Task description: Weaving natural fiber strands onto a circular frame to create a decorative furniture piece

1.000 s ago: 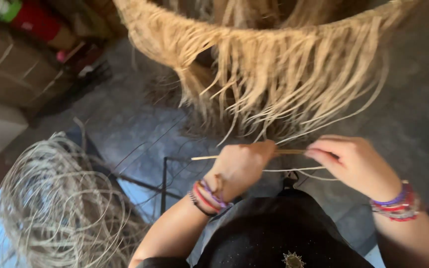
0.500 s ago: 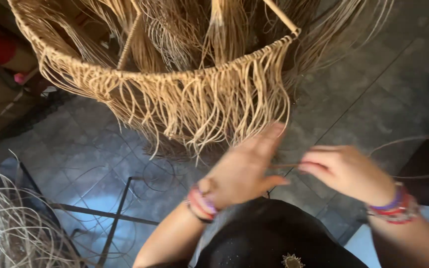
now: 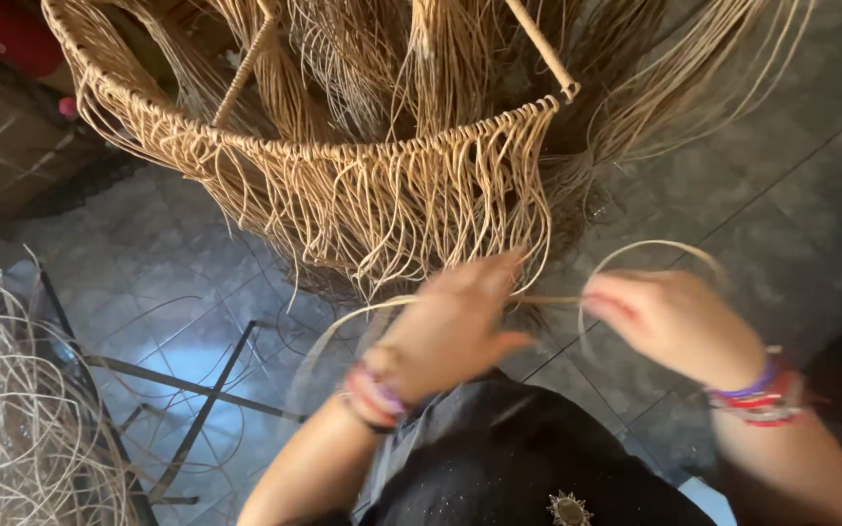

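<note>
A large woven hoop frame [image 3: 246,146] hung with a fringe of tan rattan strands [image 3: 411,214] fills the top of the view. Just below the fringe, my left hand [image 3: 450,326] and my right hand [image 3: 669,321] are both blurred by motion. A single pale rattan strand [image 3: 635,255] runs between them and loops up over my right hand. My right fingers pinch it. My left hand touches the strand with fingers partly spread. Both wrists wear coloured bead bracelets.
A loose bundle of pale rattan strands [image 3: 12,429] lies at the lower left over a dark metal frame [image 3: 187,399]. The floor is dark grey tile [image 3: 782,185]. Cardboard boxes [image 3: 2,127] stand at the upper left. Dark clothing [image 3: 518,468] fills the bottom centre.
The hoop frame has shifted in view and more of its fringe shows. Both hands have moved up toward the fringe, and the strand now curls in a loop above my right hand.
</note>
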